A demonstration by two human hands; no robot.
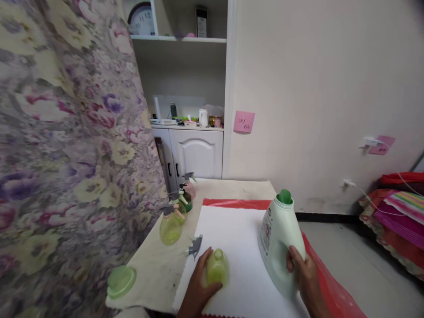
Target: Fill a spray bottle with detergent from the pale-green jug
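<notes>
My left hand [198,287] is wrapped round a small yellow-green bottle [217,267] with an open neck, standing on a white cloth [232,238]. My right hand [306,276] grips the handle side of a large pale green detergent jug [278,238], tilted with its open green spout [285,196] pointing up and away. A grey spray-trigger head [194,247] lies on the cloth just left of the small bottle. A pale green cap [121,281] rests at the table's near left corner.
Three spray bottles [170,223] stand in a row along the table's left edge beside a floral curtain [66,154]. A red sheet [236,203] lies under the cloth. A white cupboard [195,152] stands behind, and colourful bedding [394,216] lies at right.
</notes>
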